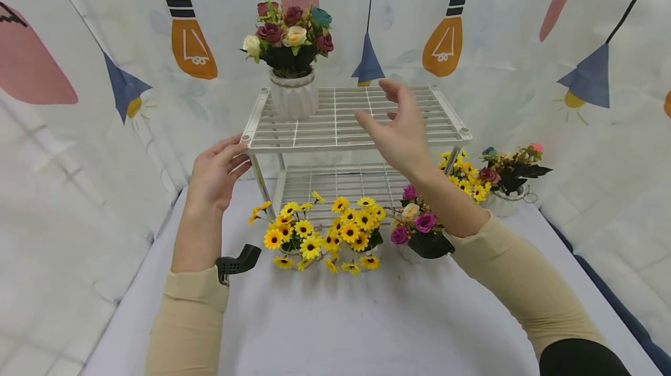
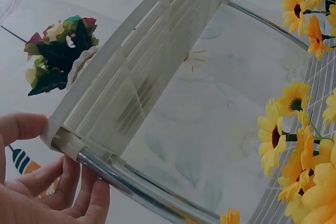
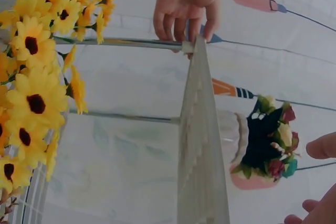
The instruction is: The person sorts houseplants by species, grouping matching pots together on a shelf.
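My left hand (image 1: 214, 173) grips the front left corner of a white wire shelf rack (image 1: 335, 146); in the left wrist view the thumb (image 2: 23, 125) lies at the corner and the fingertips touch the metal post (image 2: 142, 192). My right hand (image 1: 401, 131) hovers over the right half of the top shelf, thumb and fingers spread apart with nothing between them. On the top shelf's left side stands a ribbed white pot (image 1: 295, 95) of red, cream and teal artificial roses (image 1: 295, 32). The right wrist view shows that pot (image 3: 231, 135) beyond the shelf's edge.
Yellow artificial sunflowers (image 1: 356, 224) in two bunches stand before the rack's lower shelf (image 1: 341, 181). To their right are a pot of purple roses (image 1: 424, 222), more sunflowers (image 1: 466, 177) and another flower pot (image 1: 505, 201). A white cloth (image 1: 335, 318) covers the table; a printed curtain hangs behind.
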